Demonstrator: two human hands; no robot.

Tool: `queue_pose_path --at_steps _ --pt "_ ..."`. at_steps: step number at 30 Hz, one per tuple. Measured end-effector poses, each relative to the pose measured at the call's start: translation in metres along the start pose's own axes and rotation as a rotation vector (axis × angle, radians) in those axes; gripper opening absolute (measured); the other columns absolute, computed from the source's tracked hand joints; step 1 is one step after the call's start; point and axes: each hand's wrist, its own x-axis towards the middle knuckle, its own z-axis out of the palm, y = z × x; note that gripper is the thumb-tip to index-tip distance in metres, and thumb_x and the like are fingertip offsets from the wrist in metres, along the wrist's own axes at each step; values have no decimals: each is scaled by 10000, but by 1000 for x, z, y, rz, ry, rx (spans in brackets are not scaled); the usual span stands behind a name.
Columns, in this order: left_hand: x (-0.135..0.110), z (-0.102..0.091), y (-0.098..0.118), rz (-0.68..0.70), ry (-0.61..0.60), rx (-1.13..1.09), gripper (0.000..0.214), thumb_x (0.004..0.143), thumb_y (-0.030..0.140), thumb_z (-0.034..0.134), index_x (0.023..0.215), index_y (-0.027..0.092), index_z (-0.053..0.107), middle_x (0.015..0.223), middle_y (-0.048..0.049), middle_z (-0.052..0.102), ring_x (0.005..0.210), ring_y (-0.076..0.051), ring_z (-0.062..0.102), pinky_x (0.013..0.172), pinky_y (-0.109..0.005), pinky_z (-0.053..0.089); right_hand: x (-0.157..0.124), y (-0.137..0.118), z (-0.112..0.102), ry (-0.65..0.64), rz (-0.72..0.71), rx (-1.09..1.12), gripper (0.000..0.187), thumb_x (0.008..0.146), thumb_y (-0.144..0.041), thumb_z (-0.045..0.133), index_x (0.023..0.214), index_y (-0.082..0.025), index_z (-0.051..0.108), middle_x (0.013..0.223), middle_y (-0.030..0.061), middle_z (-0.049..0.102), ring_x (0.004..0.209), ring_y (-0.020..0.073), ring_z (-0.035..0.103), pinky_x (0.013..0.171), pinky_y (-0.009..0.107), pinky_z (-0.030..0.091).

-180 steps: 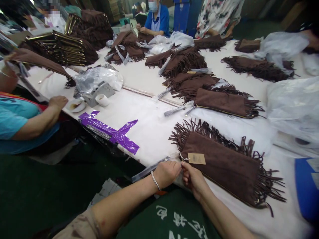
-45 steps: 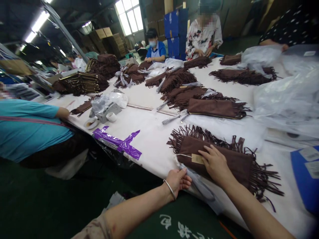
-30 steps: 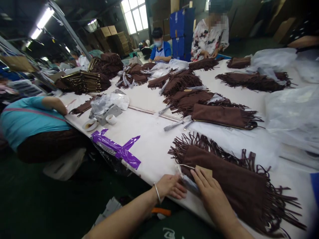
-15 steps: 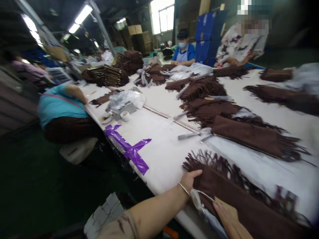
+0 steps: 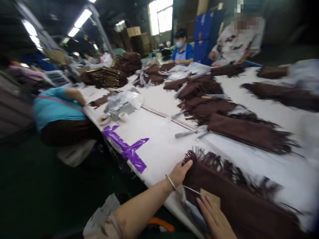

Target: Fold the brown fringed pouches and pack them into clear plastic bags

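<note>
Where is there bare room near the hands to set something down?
The widest open stretch of white table lies between the purple tape and the left hand. It is crowded under the right hand, on the brown fringed suede pouch, and along the next pouch beyond it.

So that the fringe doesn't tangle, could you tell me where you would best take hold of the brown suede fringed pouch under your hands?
Best the pouch's smooth suede body, from the near side of the table, where your right hand is. The fringe trails along the far edge and left end, so the near side looks plainest to grip.
</note>
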Motion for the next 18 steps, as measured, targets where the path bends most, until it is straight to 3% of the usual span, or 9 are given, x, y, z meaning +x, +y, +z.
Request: queue_pose_path --at_steps 3,6,9,13,15,18 --pt "-2 15 -4 185 -272 852 595 844 457 521 1348 162 406 1461 -105 323 1376 -269 215 1146 -480 131 4 -18 -16 -32 74 -161 750 743 -109 468 1443 -153 203 1422 102 373 1268 294 414 934 435 489" --pt "-8 30 -17 303 -360 1334 605 870 405 503 1381 124 342 1504 -130 184 1403 -273 64 1147 -513 79 9 -21 -24 -51 71 -212 682 821 -273 525 1430 -157 241 1435 94 355 1298 278 375 954 433 478" --pt "-15 35 -21 343 -438 1458 503 928 330 410 1383 132 332 1494 -124 229 1399 -238 123 1142 -484 181 -6 -16 -42 -112 113 -194 635 853 -292 510 1425 -199 250 1450 47 338 1321 230 342 1014 420 433" --pt "-26 43 -17 476 -581 1486 466 945 254 370 1398 183 293 1486 -93 268 1395 -198 158 1138 -477 217 -43 -10 -72 -119 236 -111 601 871 -263 492 1421 -250 250 1442 6 363 1338 210 312 1059 440 382" --pt "-33 53 -18 543 -716 1496 535 922 272 434 1417 196 247 1498 -93 234 1398 -207 143 1136 -482 220 -64 -12 -82 -66 363 -64 573 878 -262 481 1412 -271 274 1442 3 368 1346 221 294 1064 467 365" --pt "-45 75 -25 593 -899 1543 704 844 275 544 1440 187 179 1518 -98 154 1405 -237 86 1136 -482 211 -97 -24 -86 149 638 70 477 887 -279 466 1358 -288 390 1410 20 427 1313 228 358 1063 457 360"
